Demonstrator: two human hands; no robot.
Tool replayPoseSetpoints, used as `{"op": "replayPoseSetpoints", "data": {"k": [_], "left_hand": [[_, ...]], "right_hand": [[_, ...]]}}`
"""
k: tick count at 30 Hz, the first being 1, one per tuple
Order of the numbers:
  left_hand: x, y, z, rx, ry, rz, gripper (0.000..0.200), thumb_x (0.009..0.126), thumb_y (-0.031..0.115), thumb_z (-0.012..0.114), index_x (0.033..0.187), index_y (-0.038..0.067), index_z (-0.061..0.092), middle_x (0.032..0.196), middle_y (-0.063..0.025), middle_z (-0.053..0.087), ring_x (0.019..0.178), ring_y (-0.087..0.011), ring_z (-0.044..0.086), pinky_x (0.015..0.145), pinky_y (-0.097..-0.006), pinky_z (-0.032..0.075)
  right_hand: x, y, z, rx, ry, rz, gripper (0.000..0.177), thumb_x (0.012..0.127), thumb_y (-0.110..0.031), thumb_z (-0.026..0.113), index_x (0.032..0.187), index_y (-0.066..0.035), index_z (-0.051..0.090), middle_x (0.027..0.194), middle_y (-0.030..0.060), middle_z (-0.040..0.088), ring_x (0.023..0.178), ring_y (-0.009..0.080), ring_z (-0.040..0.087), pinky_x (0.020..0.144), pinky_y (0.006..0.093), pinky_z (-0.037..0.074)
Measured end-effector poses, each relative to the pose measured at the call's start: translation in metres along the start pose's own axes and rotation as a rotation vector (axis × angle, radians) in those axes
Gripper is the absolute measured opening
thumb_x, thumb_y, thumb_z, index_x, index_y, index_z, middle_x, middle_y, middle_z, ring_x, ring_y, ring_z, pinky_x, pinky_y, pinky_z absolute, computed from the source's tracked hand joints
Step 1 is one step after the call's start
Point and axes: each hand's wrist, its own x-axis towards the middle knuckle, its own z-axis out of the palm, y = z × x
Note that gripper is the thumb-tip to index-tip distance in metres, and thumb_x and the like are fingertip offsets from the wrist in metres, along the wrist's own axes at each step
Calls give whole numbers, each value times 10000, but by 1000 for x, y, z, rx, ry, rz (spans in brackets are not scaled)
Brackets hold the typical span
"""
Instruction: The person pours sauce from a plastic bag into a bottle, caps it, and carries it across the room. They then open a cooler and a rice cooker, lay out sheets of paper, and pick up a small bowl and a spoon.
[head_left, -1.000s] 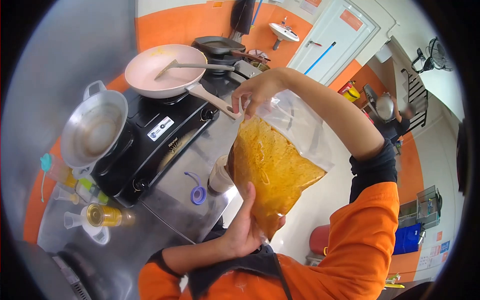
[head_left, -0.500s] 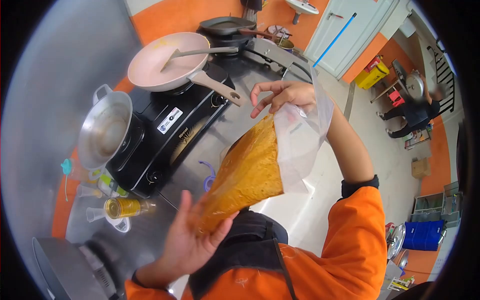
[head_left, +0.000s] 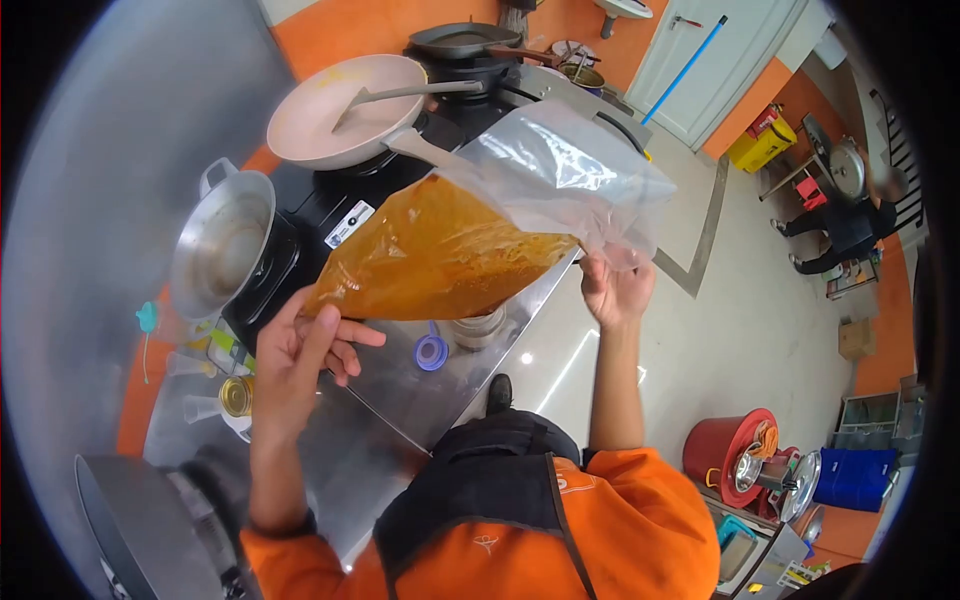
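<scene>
A clear plastic bag (head_left: 450, 250) of orange-brown sauce hangs tilted between my hands, above the metal counter and the stove's front edge. My left hand (head_left: 305, 350) pinches the filled lower corner with thumb and fingers, the other fingers loosely curled. My right hand (head_left: 617, 285) grips the gathered plastic near the bag's empty upper part. Under the bag, a purple ring-shaped lid (head_left: 431, 351) lies on the counter beside a clear jar (head_left: 478, 330), partly hidden by the bag.
On the black stove (head_left: 285, 260) sit a pink pan (head_left: 345, 110) with a spatula and a metal wok (head_left: 225, 240). A gold-lidded jar (head_left: 236, 396) stands at the left. Behind are a dark square pan (head_left: 465, 40) and, far right, another person (head_left: 850, 225).
The bag has swung from steep to nearly level and moved left. My left hand has risen to its corner; my right hand has dropped lower. The clear jar has come into view.
</scene>
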Motion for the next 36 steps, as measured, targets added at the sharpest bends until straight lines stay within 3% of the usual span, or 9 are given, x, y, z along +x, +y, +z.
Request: {"op": "replayPoseSetpoints", "data": {"k": [4,5,8,9,13,25,30,34,36], "left_hand": [[9,13,-9,169,-122,2,325,964,230,476,1156,-29,519,827,-141,669,509,-71,546,447,-151,388],[11,15,-10,199,-142,-3,323,963,234,482,1137,-32,541,821,-123,664,497,-70,541,432,-148,368],[13,21,-6,223,-141,64,317,957,233,501,1108,-37,571,809,-77,640,516,-66,548,436,-154,359],[14,19,-6,221,-146,63,317,957,233,501,1108,-37,571,809,-77,640,516,-66,548,436,-154,359],[21,10,-13,246,-117,169,323,960,291,489,1087,12,591,580,-46,588,437,-24,431,420,-155,292],[34,-3,-30,327,-120,346,303,925,267,564,1074,12,632,674,44,519,519,-29,412,475,-172,280],[33,8,-28,526,-75,399,334,907,298,586,1067,9,642,695,41,531,573,-29,395,509,-180,317],[40,-9,-37,195,-145,314,367,885,283,617,1097,-17,623,895,-24,624,679,-66,515,676,-193,438],[46,-24,-37,-113,-236,496,371,876,253,632,1120,-25,610,1022,-69,642,809,-100,596,760,-216,466]], "right_hand": [[-23,24,-15,-344,-105,-134,762,793,-211,461,1459,-54,127,1427,228,272,579,230,501,402,268,423],[-26,26,-10,-570,-74,-82,701,811,-228,565,1415,-62,248,1440,124,310,559,165,456,400,221,375],[-20,40,9,-817,184,-148,759,761,-58,643,1404,-35,241,1337,133,403,530,119,478,368,200,337],[-16,46,17,-715,250,-238,591,778,-24,680,1283,-35,373,1139,100,552,513,75,467,364,185,310],[-11,45,25,-932,325,-264,257,860,-95,639,1050,-78,465,731,26,588,518,89,503,381,194,348],[-26,50,20,-963,149,-428,153,867,-91,625,950,-73,499,805,46,590,649,147,571,490,260,436],[-29,52,34,-1202,337,-417,248,880,-225,631,1009,-20,579,877,61,608,643,143,563,494,263,436],[-31,64,28,-1085,353,-491,284,900,-272,604,1028,-18,597,916,63,612,650,152,579,500,255,451],[-31,68,29,-1077,362,-494,287,902,-276,601,1033,-21,596,927,60,611,648,152,583,502,251,454]]}}
